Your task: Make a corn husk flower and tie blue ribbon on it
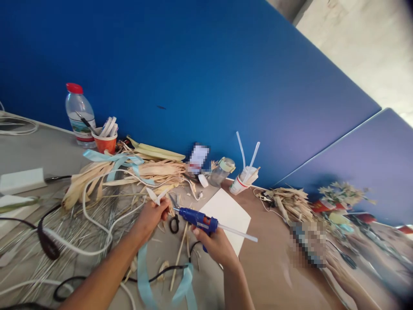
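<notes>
My right hand is closed around the grip of a blue hot glue gun. A translucent glue stick pokes out of its back end. The gun's nozzle points left, close to the fingertips of my left hand. That hand is pinched on small pale petal-shaped husk pieces, which stick up above the fingers. Whether the nozzle touches them, I cannot tell. Black-handled scissors lie just under the nozzle, partly hidden. A sheet of white paper lies behind the gun.
Dried husks, pale blue ribbon, a white cable and thin wires clutter the left. Along the blue partition stand a bottle, cups and a jar. Another person's arm reaches in at right.
</notes>
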Demonstrator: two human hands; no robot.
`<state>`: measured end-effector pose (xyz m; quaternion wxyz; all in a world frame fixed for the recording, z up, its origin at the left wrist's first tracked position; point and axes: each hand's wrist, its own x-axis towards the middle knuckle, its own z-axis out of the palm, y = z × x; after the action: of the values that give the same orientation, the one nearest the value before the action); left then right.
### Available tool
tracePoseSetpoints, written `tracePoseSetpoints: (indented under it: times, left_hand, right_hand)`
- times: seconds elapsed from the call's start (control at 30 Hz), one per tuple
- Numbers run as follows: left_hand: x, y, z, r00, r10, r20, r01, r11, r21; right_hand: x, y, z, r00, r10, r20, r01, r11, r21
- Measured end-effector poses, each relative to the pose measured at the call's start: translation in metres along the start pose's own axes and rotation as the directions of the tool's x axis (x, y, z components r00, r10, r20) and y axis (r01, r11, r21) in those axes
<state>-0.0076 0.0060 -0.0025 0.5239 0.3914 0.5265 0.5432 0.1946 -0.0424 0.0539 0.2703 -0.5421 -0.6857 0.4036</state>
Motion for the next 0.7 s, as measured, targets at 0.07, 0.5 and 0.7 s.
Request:
tracePoseSetpoints:
  times: [0.07, 0.5, 0.7]
  left_hand:
    - [0.001, -0.002, -0.001, 0.999, 0.032, 0.025, -0.032, 0.999, 0.022]
    - [-0.002, 0.007, -0.002, 0.992, 0.111, 0.057, -0.12, 0.972, 0.202]
    - [-0.001, 0.004, -0.003, 0.99, 0.118, 0.073, -0.132, 0.967, 0.22]
  right_hand:
    - [0.0, -0.002, 0.001, 0.999, -0.04, -0.01, 0.04, 0.999, -0.036]
    - [0.001, -0.006, 0.008, 0.998, -0.022, -0.055, 0.016, 0.993, -0.117]
    - [0.003, -0.005, 0.011, 0.998, -0.013, -0.063, 0.006, 0.994, -0.108]
